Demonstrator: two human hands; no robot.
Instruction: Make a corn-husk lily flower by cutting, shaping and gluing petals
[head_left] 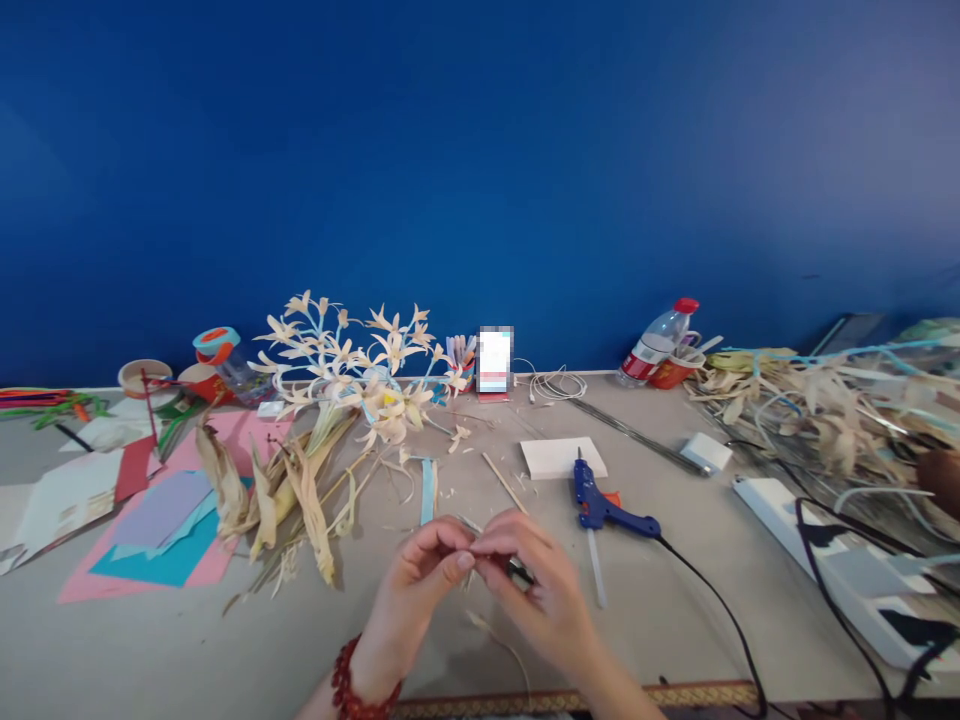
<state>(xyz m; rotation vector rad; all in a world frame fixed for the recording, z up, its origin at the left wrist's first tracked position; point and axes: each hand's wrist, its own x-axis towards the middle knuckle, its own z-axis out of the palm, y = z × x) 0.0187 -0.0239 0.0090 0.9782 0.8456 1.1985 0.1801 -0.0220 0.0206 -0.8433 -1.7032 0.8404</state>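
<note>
My left hand (427, 575), with a red beaded bracelet (360, 685) at the wrist, and my right hand (536, 580) meet fingertip to fingertip above the table. Both are closed in a pinch on something small and pale that the fingers mostly hide. A dark object (519, 572) shows partly under the right fingers; its kind is unclear. Just beyond the hands lies a light blue strip (427, 490). A thin dried strand (499, 640) rests below them. To the right, a blue glue gun (600, 505) with a clear glue stick (596, 570) lies by a white block (562, 458).
Dried corn husks (300, 490) and husk flowers (360, 370) are at left, beside coloured paper (165, 540). A phone (494, 360) stands by the wall. At right are a bottle (656, 345), wires (637, 435), more husks (810, 400) and a power strip (787, 530) with black cords.
</note>
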